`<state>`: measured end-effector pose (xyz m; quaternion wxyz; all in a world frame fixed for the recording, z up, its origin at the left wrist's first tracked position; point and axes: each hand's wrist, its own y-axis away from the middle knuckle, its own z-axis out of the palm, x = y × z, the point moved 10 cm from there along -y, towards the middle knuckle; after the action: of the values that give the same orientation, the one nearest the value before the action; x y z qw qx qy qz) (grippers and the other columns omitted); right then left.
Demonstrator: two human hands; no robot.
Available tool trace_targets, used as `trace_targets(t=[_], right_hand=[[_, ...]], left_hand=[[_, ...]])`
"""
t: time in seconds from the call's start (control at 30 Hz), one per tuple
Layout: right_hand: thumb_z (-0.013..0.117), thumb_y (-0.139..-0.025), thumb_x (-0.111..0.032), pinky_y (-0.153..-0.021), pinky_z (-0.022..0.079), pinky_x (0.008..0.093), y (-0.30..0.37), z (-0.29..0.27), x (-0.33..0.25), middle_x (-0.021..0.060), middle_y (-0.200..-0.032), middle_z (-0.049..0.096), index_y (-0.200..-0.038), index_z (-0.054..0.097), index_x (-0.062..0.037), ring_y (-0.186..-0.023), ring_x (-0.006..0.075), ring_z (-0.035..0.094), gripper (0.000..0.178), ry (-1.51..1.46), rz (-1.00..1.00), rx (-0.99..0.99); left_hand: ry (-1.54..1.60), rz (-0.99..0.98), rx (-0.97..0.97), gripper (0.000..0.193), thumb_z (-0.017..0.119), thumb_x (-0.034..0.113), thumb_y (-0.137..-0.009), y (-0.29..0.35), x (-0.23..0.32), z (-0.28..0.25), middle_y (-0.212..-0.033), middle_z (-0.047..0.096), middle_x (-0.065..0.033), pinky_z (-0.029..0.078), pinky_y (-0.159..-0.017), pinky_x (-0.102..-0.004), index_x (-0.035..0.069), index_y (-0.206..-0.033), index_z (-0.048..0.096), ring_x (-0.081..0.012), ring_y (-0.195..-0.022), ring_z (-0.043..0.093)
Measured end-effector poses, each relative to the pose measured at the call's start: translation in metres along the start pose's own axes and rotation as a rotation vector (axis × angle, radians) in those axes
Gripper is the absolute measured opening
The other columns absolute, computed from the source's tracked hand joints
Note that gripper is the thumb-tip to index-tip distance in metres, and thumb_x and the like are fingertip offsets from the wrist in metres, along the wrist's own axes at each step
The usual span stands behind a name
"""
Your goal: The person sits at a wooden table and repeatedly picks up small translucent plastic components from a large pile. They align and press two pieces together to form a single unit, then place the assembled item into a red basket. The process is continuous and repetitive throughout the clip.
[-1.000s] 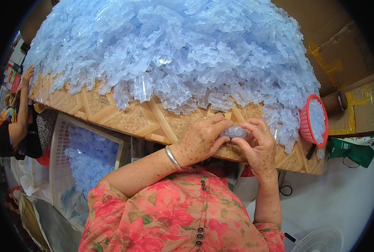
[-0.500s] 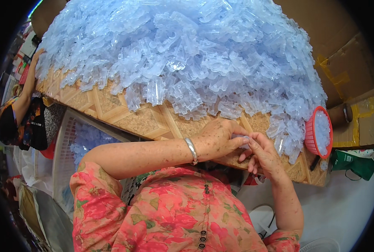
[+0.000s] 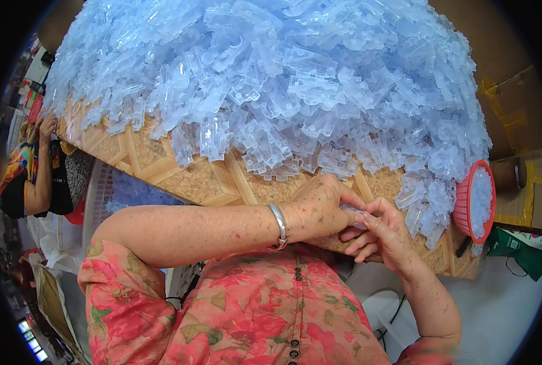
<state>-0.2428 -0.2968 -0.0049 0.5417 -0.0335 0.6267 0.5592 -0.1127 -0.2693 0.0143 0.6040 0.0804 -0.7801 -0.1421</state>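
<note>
My left hand (image 3: 321, 208), with a silver bangle (image 3: 277, 226) at its wrist, meets my right hand (image 3: 385, 236) just over the near edge of the table. Between the fingertips of both hands is a small clear plastic piece (image 3: 358, 218), mostly hidden by the fingers. The left thumb and fingers close on it from one side. My right thumb and forefinger pinch it from the other, while the other right fingers curl loosely below. Beyond the hands rises a large heap of translucent bluish plastic pieces (image 3: 271, 97) on the wood-patterned tabletop (image 3: 173, 179).
A red plastic basket (image 3: 462, 207) with similar pieces tilts at the table's right end, near a dark slim object (image 3: 463, 247). Cardboard (image 3: 514, 109) stands behind it, and a green bag (image 3: 520, 250) lies below. At far left, another person's arm (image 3: 41, 164) reaches the table.
The whole view has shifted slightly. My hands stay together on the plastic piece, and the lower right fingers have spread a little. The other person's hand has drawn back at the table's left edge.
</note>
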Motion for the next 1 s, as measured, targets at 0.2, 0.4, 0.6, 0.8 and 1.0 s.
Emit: trace_targets(t=[0.2,0.4,0.6,0.8,1.0], right_hand=[[0.058,-0.104,-0.027,-0.052,0.063,0.0320,-0.001,-0.001,-0.002,0.0272,-0.096,0.071,-0.116,0.044,-0.0033,-0.075,0.0294,0.076,0.030,0.005,-0.049,-0.007],[0.059,-0.104,-0.030,-0.053,0.061,0.0263,0.003,0.001,-0.005,0.0233,-0.095,0.072,-0.128,0.044,-0.0010,-0.075,0.0237,0.076,0.040,0.037,-0.158,0.073],[0.061,-0.102,-0.034,-0.050,0.058,0.0223,0.009,-0.005,0.004,0.0164,-0.088,0.070,-0.133,0.046,-0.0022,-0.068,0.0176,0.073,0.046,0.127,-0.264,0.160],[0.059,-0.103,-0.017,-0.047,0.052,0.0224,0.002,0.005,-0.010,0.0084,-0.078,0.067,-0.130,0.052,-0.0038,-0.061,0.0123,0.067,0.030,0.185,-0.326,0.195],[0.066,-0.096,-0.013,-0.055,0.049,0.0361,0.003,0.025,-0.070,0.0061,-0.063,0.062,-0.115,0.065,-0.0078,-0.059,0.0173,0.066,0.020,0.960,-0.790,0.562]], left_hand=[[-0.064,0.092,0.104,0.030,0.078,0.026,-0.087,0.010,0.009,-0.006,-0.093,0.077,-0.0121,0.056,-0.074,-0.0350,0.014,-0.114,0.078,-0.0215,-0.078,0.072],[-0.153,0.380,0.260,0.035,0.079,0.020,-0.083,0.032,0.014,-0.011,-0.103,0.076,-0.0127,0.057,-0.077,-0.0369,0.009,-0.116,0.075,-0.0251,-0.085,0.073],[-0.453,0.149,0.317,0.029,0.077,0.021,-0.083,0.147,0.002,-0.111,-0.094,0.075,-0.0133,0.058,-0.072,-0.0334,0.005,-0.107,0.075,-0.0209,-0.084,0.074],[-1.250,-0.343,0.701,0.039,0.085,0.023,-0.072,0.324,-0.042,-0.216,-0.087,0.072,-0.0108,0.053,-0.069,-0.0424,0.005,-0.103,0.071,-0.0314,-0.066,0.065],[-0.726,0.010,0.521,0.046,0.084,0.014,-0.076,0.264,-0.017,-0.167,-0.091,0.074,-0.0091,0.052,-0.058,-0.0315,0.004,-0.117,0.068,-0.0168,-0.061,0.065]])
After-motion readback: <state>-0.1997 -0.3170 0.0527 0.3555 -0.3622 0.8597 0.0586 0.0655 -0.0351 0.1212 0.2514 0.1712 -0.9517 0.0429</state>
